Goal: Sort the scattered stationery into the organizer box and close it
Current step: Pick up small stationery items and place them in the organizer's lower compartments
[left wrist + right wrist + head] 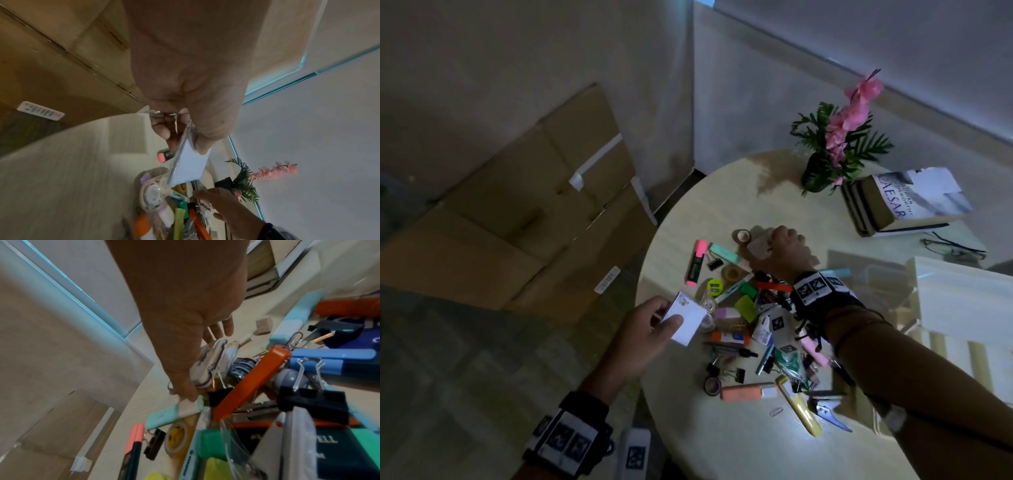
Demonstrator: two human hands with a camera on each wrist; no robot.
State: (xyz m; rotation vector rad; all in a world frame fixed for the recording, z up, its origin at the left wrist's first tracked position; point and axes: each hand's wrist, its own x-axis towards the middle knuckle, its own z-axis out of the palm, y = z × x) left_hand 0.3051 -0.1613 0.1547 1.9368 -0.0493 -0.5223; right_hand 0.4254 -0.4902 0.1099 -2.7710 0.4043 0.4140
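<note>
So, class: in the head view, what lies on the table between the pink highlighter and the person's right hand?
In the head view, a mint green eraser-like block and a black binder clip lie between the pink highlighter and the right hand.

Head view downward over stationery pile [763, 325]; wrist views close, sharing it.

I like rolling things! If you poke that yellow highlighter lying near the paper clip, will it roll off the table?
Probably not far. The yellow highlighter looks flattish rather than round, so it would likely slide or wobble instead of rolling. It seems stiff and light, and it lies well in from the table edge.
</note>
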